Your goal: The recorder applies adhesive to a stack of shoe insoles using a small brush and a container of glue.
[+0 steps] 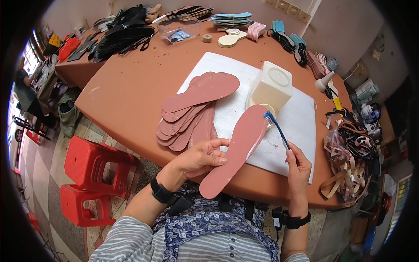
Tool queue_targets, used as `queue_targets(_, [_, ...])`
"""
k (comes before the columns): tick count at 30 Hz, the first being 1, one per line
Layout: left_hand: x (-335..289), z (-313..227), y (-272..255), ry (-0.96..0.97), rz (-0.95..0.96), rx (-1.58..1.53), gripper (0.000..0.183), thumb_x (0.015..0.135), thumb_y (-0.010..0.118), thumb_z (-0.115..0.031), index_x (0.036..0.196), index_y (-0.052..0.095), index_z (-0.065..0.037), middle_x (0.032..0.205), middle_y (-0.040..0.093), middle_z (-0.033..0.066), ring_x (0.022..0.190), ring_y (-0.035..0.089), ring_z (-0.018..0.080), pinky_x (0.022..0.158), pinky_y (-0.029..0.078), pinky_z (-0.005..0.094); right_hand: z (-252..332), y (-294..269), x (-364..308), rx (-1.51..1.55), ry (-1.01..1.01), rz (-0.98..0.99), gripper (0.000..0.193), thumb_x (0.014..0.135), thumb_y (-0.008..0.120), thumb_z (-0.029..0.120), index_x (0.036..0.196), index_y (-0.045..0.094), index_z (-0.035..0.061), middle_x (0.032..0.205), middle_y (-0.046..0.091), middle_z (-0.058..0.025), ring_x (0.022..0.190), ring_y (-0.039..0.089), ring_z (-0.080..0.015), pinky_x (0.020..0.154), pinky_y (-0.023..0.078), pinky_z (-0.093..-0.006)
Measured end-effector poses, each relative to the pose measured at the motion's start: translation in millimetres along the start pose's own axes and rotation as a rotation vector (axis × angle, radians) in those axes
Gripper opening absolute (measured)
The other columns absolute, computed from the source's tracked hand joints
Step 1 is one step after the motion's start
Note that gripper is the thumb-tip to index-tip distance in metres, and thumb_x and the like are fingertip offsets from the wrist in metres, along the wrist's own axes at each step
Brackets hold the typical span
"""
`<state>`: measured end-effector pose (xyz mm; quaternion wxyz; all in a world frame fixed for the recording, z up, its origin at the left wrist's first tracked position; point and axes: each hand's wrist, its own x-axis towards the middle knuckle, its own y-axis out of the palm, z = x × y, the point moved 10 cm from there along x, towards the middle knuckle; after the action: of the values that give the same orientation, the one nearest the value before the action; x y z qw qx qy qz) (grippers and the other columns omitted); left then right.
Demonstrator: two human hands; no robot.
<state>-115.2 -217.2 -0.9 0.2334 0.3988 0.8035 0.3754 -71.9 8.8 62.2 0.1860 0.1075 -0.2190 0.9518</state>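
A reddish-pink insole (238, 146) is pinched by its middle in my left hand (204, 158), tilted above the table's near edge. White streaks run along its right edge. My right hand (299, 163) grips a blue toothbrush (278, 127) by the handle, its bristles at the insole's upper right rim. Beyond the insole a cream plastic container (273, 85) stands on a white board (301, 118); a round opening at its base is partly hidden by the insole. To the left, a fanned stack of similar insoles (196, 98) lies partly on the board.
Brown-covered table (126, 87) spreads around the board. At its back lie black pieces (126, 37), a clear box (179, 30), a tape roll (207, 38) and bundled insoles (231, 19). Tangled straps (349, 153) crowd the right edge. Red stools (98, 170) stand left; a person (30, 87) is farther off.
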Motion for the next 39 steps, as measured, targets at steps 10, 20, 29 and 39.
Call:
queue_targets(10, [-4.8,6.4,1.6,-0.065,0.065,0.147,0.049,0.088,0.056,0.004,0.134,0.038,-0.001,0.108,0.064,0.0132,0.097,0.064,0.0181,0.084,0.052,0.0308,1.3,-7.2,6.5,0.04,0.033,0.003,0.026,0.091,0.059,0.012,0.115,0.065,0.0017,0.073,0.054,0.0037,0.066,0.044,-0.0046,0.058,0.036,-0.0191])
queue_targets(20, [-4.2,-0.7,8.5,-0.067,0.008,0.328,0.046,0.088,0.057,0.004,0.132,0.043,-0.001,0.094,0.065,0.0055,0.086,0.062,0.0088,0.075,0.049,0.0229,0.9,-18.5,17.2,0.055,0.038,-0.033,0.027,0.092,0.06,0.017,0.114,0.065,0.0022,0.07,0.052,0.0045,0.064,0.043,-0.0043,0.056,0.034,-0.019])
queue_targets(29, [-1.2,-2.8,0.7,-0.037,-0.074,0.174,0.046,0.086,0.059,0.003,0.129,0.043,0.0,0.086,0.063,0.0056,0.08,0.064,0.0128,0.073,0.052,0.026,0.5,-3.8,7.6,0.067,0.047,0.034,0.026,0.092,0.059,0.014,0.115,0.065,0.0021,0.071,0.051,0.0049,0.065,0.042,-0.0043,0.058,0.034,-0.0189])
queue_targets(39, [14.1,-21.6,-8.7,0.089,-0.102,0.169,0.048,0.086,0.062,-0.001,0.129,0.04,0.0,0.092,0.066,0.0107,0.083,0.066,0.0164,0.074,0.054,0.0279,1.7,16.4,-11.9,0.088,0.088,0.09,0.026,0.092,0.058,0.011,0.116,0.064,0.0017,0.075,0.053,0.0039,0.068,0.044,-0.0043,0.06,0.036,-0.0185])
